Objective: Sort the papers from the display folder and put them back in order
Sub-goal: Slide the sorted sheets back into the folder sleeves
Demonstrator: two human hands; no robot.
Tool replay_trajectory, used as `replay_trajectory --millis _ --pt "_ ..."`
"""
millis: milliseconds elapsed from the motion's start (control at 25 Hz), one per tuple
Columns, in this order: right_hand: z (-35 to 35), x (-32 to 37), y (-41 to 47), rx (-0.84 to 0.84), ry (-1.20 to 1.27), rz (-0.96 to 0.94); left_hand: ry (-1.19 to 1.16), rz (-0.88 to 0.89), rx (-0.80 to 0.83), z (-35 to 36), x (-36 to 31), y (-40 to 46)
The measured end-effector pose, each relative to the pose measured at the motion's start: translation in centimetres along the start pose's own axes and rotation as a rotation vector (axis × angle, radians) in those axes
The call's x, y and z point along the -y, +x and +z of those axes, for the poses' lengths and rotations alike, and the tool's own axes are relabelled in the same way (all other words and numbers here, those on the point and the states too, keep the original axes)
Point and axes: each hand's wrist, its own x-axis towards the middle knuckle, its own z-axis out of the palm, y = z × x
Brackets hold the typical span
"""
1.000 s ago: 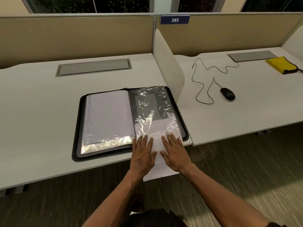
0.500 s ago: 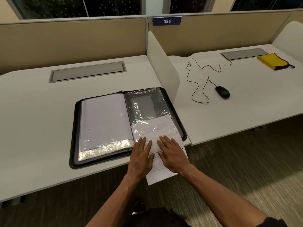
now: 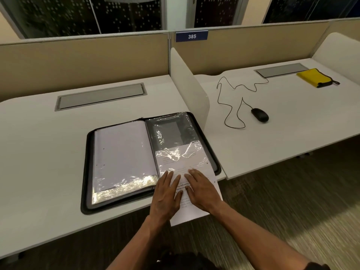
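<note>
Display folder [image 3: 120, 164] lies open on the white tabletop [image 3: 39, 152]. Left hand [image 3: 165, 197] and right hand [image 3: 202, 191] press a printed sheet [image 3: 194, 211] half-tucked in the right sleeve, fingers straight and slightly spread.

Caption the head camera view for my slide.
Both hands press flat on a printed sheet half inside the open folder's sleeve.

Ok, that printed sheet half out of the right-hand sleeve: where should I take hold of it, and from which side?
Judging from its pose, pinch the printed sheet at its free near end, coming from the desk's front edge. That end overhangs the desk, so fingers can get under it. The far half sits inside the plastic sleeve of the display folder, out of reach.
</note>
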Motion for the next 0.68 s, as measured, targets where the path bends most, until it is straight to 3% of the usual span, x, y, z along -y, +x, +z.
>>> replay_trajectory --millis 240,400,680 --pt "0.3 0.6 1.0 0.054 -0.054 -0.005 -0.048 -0.018 0.074 -1.3 0.5 1.1" --pt "1.0 0.8 0.3 -0.087 -0.01 0.017 -0.032 -0.011 0.084 -1.2 1.3 1.2" --pt "1.9 1.8 0.0 -0.056 -0.134 0.049 -0.034 -0.004 0.077 -1.1 1.5 1.3"
